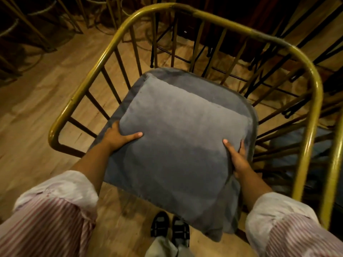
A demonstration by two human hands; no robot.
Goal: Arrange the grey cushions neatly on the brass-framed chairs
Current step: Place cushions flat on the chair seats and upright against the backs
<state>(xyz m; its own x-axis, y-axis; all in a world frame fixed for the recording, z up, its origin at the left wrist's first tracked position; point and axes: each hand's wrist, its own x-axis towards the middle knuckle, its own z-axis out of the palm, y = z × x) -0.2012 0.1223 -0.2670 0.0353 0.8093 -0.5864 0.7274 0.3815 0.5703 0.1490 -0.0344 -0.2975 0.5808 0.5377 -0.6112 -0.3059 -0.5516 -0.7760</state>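
2 hands, left (pixel 118 136) and right (pixel 238 158), clamp the grey cushion (pixel 181 145) by its sides over the brass-framed chair (pixel 194 13).

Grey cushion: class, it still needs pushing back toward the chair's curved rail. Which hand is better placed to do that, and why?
Probably the left hand. It grips the grey cushion at its left edge, farther up toward the brass rail; the right hand sits nearer the front.
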